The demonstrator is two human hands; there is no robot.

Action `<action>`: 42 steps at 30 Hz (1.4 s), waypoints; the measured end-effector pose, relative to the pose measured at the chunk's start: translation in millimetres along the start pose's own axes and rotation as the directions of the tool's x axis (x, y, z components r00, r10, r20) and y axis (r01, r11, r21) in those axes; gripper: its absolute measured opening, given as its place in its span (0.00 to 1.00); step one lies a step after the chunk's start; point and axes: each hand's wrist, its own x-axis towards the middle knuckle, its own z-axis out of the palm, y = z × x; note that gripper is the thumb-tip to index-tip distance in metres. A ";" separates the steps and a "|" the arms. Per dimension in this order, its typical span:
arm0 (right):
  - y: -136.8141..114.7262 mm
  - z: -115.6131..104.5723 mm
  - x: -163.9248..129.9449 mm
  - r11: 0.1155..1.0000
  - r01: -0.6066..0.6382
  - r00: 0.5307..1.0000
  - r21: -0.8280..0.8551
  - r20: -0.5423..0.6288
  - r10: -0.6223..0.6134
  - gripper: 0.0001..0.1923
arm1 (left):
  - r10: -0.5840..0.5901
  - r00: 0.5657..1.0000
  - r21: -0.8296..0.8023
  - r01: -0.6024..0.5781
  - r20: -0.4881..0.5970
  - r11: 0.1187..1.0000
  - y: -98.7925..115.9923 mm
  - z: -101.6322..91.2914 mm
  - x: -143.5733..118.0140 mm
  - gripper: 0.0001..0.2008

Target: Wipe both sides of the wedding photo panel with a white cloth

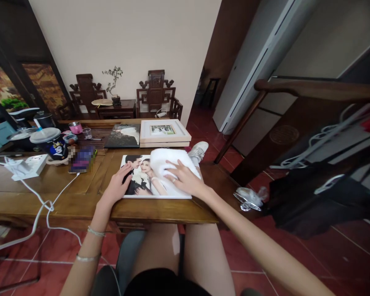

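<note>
A large wedding photo board (142,181) lies flat near the front edge of the wooden table (80,197). My left hand (119,185) rests flat on its left side, fingers spread. My right hand (185,177) presses a white cloth (168,164) onto the picture's right half, fingers laid over the cloth. Behind the board lie a dark photo album (123,135) and a white framed photo (165,131).
On the table's left are a phone (82,160) on a white cable, a white power strip (27,166), a printed mug (57,149), a pink cup and a glass. A white shoe (199,151) sits past the table's right corner. Dark stair railing and crumpled plastic (248,198) lie right.
</note>
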 end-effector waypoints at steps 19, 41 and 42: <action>27.1 -2.5 36.4 0.992 -0.082 0.996 0.096 0.037 0.079 0.16 | 0.015 1.000 -0.028 -0.016 -0.010 0.999 -1.0 -0.4 -0.5 0.21; -34.1 -14.9 -23.8 0.988 0.110 0.983 0.109 0.134 -0.125 0.14 | 0.029 1.000 -0.002 -0.029 -0.011 1.000 -0.7 2.3 0.9 0.22; -28.3 -10.6 -7.3 0.987 0.119 0.982 0.108 0.134 -0.133 0.15 | 0.030 1.000 -0.003 -0.030 -0.007 1.000 -1.1 1.7 0.9 0.22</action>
